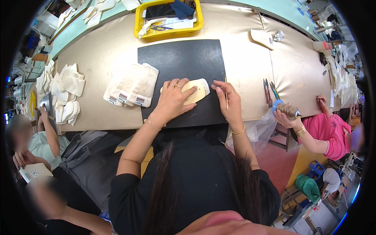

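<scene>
A small cream padded fabric piece point(200, 90) with a white edge lies on the black mat point(180, 53). My left hand point(175, 96) rests flat over its left part, fingers spread and pressing down; what lies under the palm is hidden. Just right of the piece, my right hand point(230, 100) is closed around a thin wooden stick point(226, 92), held nearly upright in view, its fingertips close to the white edge. Left of my left hand, overlapping cream fabric pieces point(133, 84) with small printed labels lie partly on the mat.
More cream pieces point(70, 86) are heaped at the left. A yellow tray point(169, 34) of tools stands at the back. Scissors point(267, 93) lie right of the mat. A co-worker's hand point(288, 118) at the right holds a brown thread spool point(289, 111). Other people sit at the left.
</scene>
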The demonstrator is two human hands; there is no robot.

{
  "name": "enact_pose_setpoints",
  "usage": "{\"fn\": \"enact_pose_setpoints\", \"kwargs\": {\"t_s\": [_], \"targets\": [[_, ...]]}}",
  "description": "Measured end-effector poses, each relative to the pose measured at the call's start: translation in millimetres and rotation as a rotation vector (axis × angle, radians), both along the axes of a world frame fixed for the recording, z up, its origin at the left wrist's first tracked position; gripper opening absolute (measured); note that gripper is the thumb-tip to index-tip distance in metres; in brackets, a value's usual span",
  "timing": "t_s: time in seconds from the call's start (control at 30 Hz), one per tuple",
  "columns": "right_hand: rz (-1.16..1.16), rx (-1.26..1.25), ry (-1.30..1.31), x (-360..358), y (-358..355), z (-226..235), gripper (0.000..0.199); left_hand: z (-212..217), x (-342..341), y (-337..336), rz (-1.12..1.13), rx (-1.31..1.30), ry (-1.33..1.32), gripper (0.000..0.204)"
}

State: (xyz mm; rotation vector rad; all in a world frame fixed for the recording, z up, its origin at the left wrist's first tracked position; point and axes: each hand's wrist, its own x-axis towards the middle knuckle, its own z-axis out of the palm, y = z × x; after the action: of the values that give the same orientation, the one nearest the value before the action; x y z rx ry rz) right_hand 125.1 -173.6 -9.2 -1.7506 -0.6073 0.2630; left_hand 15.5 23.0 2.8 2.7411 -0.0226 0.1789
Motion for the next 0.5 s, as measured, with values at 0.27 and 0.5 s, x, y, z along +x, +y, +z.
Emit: {"fn": "enact_pose_setpoints", "kwargs": {"t_s": [0.27, 0.5], "targets": [[0.081, -0.174, -0.180, 3, 0, -7, 0.017, -5, 4, -13, 0.053, 0.005, -0.052, 0.054], [-0.029, -0.021, -0.027, 2, 6, -3, 0.027, -8, 5, -16, 0.067, 0.004, -0.048, 0.054]]}}
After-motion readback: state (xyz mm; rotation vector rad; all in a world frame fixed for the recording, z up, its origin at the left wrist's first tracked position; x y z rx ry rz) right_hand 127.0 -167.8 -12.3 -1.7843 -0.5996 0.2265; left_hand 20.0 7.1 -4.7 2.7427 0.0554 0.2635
